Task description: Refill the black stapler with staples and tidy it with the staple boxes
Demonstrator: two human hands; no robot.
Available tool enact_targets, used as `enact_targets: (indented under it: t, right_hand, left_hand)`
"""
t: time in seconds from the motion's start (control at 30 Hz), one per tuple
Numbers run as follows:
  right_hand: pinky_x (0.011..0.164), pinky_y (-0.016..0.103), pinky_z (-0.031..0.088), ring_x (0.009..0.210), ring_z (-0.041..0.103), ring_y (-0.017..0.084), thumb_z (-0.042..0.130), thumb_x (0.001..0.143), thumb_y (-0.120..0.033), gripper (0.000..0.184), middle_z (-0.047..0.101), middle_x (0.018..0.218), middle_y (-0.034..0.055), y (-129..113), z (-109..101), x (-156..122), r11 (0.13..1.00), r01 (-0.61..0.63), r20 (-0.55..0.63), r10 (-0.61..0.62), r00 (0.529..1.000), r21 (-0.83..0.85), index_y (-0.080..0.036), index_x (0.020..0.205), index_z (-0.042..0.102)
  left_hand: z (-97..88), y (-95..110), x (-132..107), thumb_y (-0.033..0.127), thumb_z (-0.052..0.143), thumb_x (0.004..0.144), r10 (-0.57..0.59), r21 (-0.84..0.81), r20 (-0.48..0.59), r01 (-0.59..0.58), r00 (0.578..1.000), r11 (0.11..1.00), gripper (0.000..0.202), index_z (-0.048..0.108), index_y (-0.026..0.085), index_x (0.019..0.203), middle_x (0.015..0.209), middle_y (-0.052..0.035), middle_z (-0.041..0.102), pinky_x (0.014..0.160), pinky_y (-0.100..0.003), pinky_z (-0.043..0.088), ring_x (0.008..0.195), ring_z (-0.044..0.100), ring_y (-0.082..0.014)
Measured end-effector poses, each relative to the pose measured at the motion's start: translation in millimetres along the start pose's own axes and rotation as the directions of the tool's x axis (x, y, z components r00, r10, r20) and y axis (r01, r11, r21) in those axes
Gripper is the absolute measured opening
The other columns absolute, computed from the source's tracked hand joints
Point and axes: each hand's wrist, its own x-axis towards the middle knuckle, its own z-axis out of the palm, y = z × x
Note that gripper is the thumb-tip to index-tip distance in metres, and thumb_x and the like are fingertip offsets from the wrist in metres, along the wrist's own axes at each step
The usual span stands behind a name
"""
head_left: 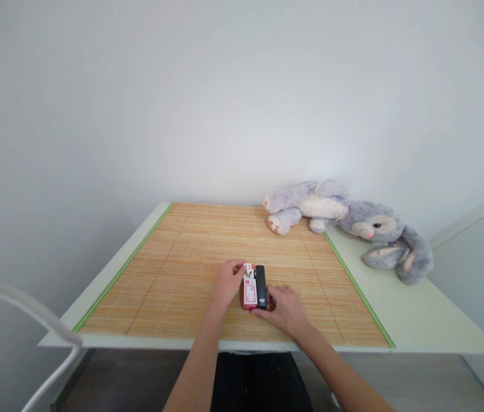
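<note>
A small red and white box (pixel 250 292) lies on the bamboo mat (pixel 173 274) near the table's front edge. A black stapler (pixel 261 286) lies right beside it on its right, touching it. My left hand (pixel 227 282) pinches the box's far left end with curled fingers. My right hand (pixel 283 309) has its fingers closed against the near end of the stapler and box.
A grey plush rabbit (pixel 353 220) lies on its side at the table's back right, partly on the mat. The pale table (pixel 417 309) meets a white wall behind. A white curved tube (pixel 39 320) crosses the lower left, off the table.
</note>
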Motion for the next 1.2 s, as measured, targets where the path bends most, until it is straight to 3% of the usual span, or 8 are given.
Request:
enact_targets:
  t: [0.27, 0.37, 0.5, 0.7, 0.83, 1.0, 1.1, 1.2]
  right_hand:
    - [0.076, 0.033, 0.038, 0.073, 0.064, 0.021, 0.074, 0.082, -0.073, 0.051, 0.069, 0.075, -0.0002, 0, -1, 1, 1.000, 0.008, 0.001, -0.008, 1.000, -0.004, -0.024, 0.085, 0.061]
    - [0.075, 0.033, 0.038, 0.075, 0.065, 0.022, 0.075, 0.080, -0.072, 0.051, 0.070, 0.076, 0.0006, -1, -2, 0, 1.000, -0.004, 0.004, 0.004, 1.000, -0.025, -0.024, 0.084, 0.061]
    - [0.075, 0.033, 0.039, 0.075, 0.067, 0.023, 0.077, 0.078, -0.072, 0.050, 0.072, 0.076, 0.0013, -6, -8, 2, 0.999, -0.036, 0.029, 0.036, 0.999, -0.017, -0.024, 0.083, 0.062]
    - [0.062, 0.031, 0.033, 0.069, 0.069, 0.024, 0.079, 0.079, -0.057, 0.034, 0.075, 0.077, 0.0040, -12, -20, 12, 0.996, -0.072, 0.146, 0.078, 0.986, -0.046, -0.025, 0.083, 0.066]
    - [0.059, 0.030, 0.031, 0.069, 0.069, 0.024, 0.077, 0.081, -0.045, 0.022, 0.077, 0.082, 0.0074, -15, -19, 15, 0.996, -0.064, 0.168, 0.074, 0.983, -0.061, -0.025, 0.087, 0.069]
    - [0.060, 0.030, 0.031, 0.072, 0.070, 0.025, 0.076, 0.081, -0.041, 0.020, 0.078, 0.086, 0.0087, -14, -19, 15, 0.997, -0.056, 0.193, 0.065, 0.979, -0.052, -0.025, 0.092, 0.070]
    - [0.060, 0.030, 0.031, 0.073, 0.070, 0.025, 0.076, 0.081, -0.041, 0.019, 0.077, 0.085, 0.0083, -4, -25, 14, 0.998, -0.053, 0.213, 0.060, 0.975, -0.035, -0.024, 0.089, 0.070]
    - [0.060, 0.030, 0.030, 0.073, 0.068, 0.024, 0.076, 0.080, -0.037, 0.015, 0.076, 0.084, 0.0068, 16, -37, 8, 0.998, -0.059, 0.235, 0.063, 0.970, -0.024, -0.024, 0.085, 0.068]
  left_hand:
    - [3.5, 5, -9, 0.031, 0.067, 0.089, -0.019, -0.005, -0.041, 0.019, 0.999, 1.000, 0.025, 0.078, 0.019, 0.108, 0.113, -0.0124, 0.077, 0.097, -0.038, 0.055, 0.099, 0.073, -0.0215]
    - [3.3, 12, -21, 0.037, 0.059, 0.096, -0.030, -0.029, -0.100, 0.028, 0.995, 0.999, 0.030, 0.076, 0.020, 0.113, 0.121, -0.0124, 0.075, 0.107, -0.040, 0.050, 0.113, 0.070, -0.0232]
    - [14.6, 23, -53, 0.042, 0.045, 0.103, -0.082, -0.079, -0.184, 0.068, 0.980, 0.995, 0.042, 0.066, 0.021, 0.133, 0.139, -0.0126, 0.067, 0.118, -0.044, 0.043, 0.132, 0.061, -0.0247]
    - [41.4, 31, -90, 0.031, 0.052, 0.096, -0.120, -0.121, -0.170, 0.100, 0.978, 0.988, 0.053, 0.054, 0.024, 0.149, 0.149, -0.0109, 0.060, 0.119, -0.045, 0.044, 0.144, 0.052, -0.0279]
    - [46.8, 33, -94, 0.025, 0.051, 0.093, -0.123, -0.110, -0.162, 0.106, 0.979, 0.988, 0.065, 0.042, 0.021, 0.157, 0.158, -0.0129, 0.050, 0.127, -0.046, 0.033, 0.152, 0.041, -0.0273]
    - [50.4, 33, -95, 0.023, 0.048, 0.092, -0.143, -0.117, -0.146, 0.127, 0.979, 0.985, 0.069, 0.038, 0.021, 0.160, 0.161, -0.0138, 0.044, 0.127, -0.044, 0.033, 0.152, 0.042, -0.0264]
    - [59.0, 37, -96, 0.023, 0.046, 0.091, -0.172, -0.114, -0.112, 0.159, 0.979, 0.981, 0.073, 0.031, 0.019, 0.163, 0.165, -0.0143, 0.037, 0.129, -0.043, 0.030, 0.155, 0.037, -0.0255]
    - [77.9, 44, -99, 0.025, 0.046, 0.091, -0.214, -0.122, -0.008, 0.211, 0.977, 0.970, 0.082, 0.017, 0.016, 0.167, 0.173, -0.0136, 0.019, 0.131, -0.040, 0.022, 0.161, 0.022, -0.0244]
